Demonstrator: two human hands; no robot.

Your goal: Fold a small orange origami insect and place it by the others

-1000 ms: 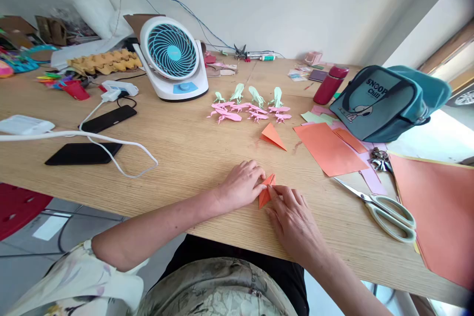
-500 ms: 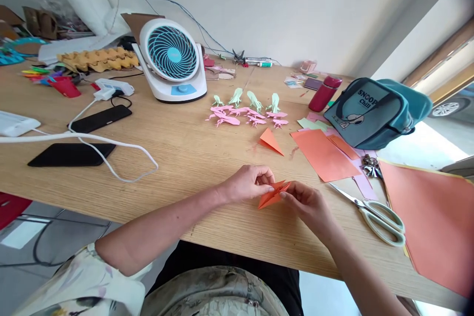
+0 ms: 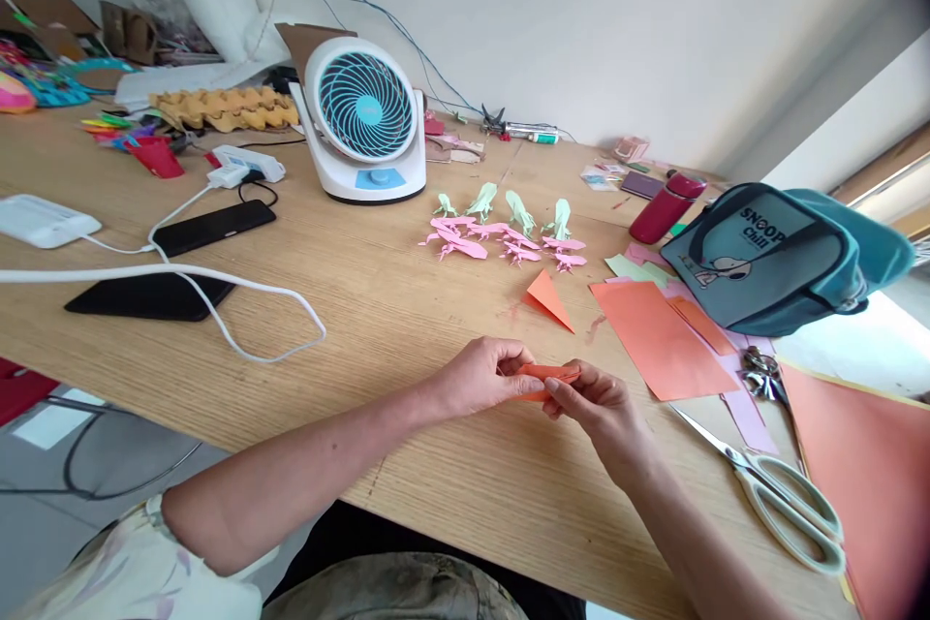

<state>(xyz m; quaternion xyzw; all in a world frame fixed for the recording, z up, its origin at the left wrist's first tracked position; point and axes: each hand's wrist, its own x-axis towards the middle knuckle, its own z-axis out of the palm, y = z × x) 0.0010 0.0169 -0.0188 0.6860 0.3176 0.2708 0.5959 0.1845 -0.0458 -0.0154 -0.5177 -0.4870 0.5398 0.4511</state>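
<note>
Between my two hands is a folded piece of orange origami paper (image 3: 540, 374), seen nearly edge-on above the table. My left hand (image 3: 488, 374) pinches its left end between thumb and fingers. The right end is gripped by my right hand (image 3: 592, 399), its thumb pressed along the near side. Part of the paper is hidden behind the fingers. A second orange folded paper triangle (image 3: 550, 298) lies on the table just beyond my hands. Farther back stand several pink paper insects (image 3: 463, 244) and several green ones (image 3: 520, 211).
Scissors (image 3: 781, 494) lie right of my right hand, near orange sheets (image 3: 658, 339) and a bunch of keys (image 3: 761, 373). A teal bag (image 3: 756, 262) and red flask (image 3: 666, 208) stand behind. Left are a fan (image 3: 367, 121), a white cable (image 3: 297, 295) and black phones (image 3: 214, 226).
The orange paper in my hands has turned from showing spread pointed flaps to a narrow, flatter strip. My fingers have closed in along it. The camera view has shifted a little.
</note>
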